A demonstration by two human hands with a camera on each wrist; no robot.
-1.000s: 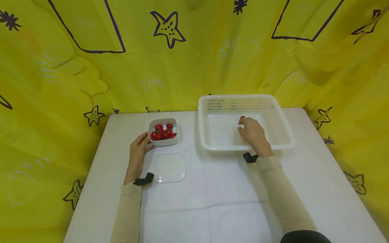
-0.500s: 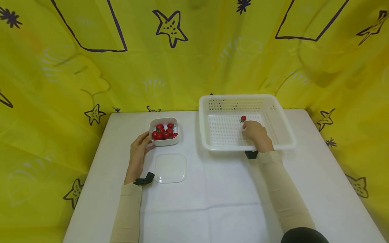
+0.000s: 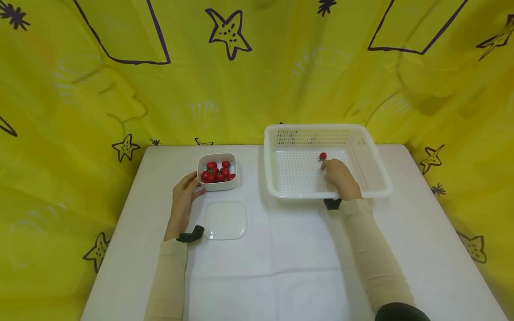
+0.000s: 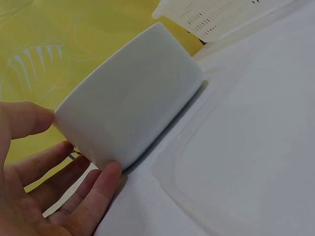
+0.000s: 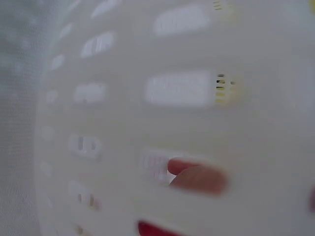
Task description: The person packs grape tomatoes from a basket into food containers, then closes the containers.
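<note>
My left hand [image 3: 183, 198] holds a small white container [image 3: 218, 187] at its left side. Its fingers [image 4: 98, 201] also show against the container's wall in the left wrist view. Red cherry tomatoes [image 3: 213, 176] with green stems lie inside. My right hand [image 3: 338, 175] is down in a white slotted basket [image 3: 293, 195], fingers bent, just in front of a single cherry tomato [image 3: 323, 155]. Whether the fingertips pinch its stem is hidden. In the right wrist view, the basket wall [image 5: 113, 123] covers most of the hand.
A translucent square lid [image 3: 226, 220] lies flat on the white-clothed table [image 3: 257, 290], in front of the container. A yellow patterned curtain [image 3: 257, 80] hangs behind the table. The basket's raised walls surround the right hand.
My right hand has drawn back slightly toward the basket's front, exposing the single tomato. Over the last half second it has barely moved. The left hand keeps its place at the container.
</note>
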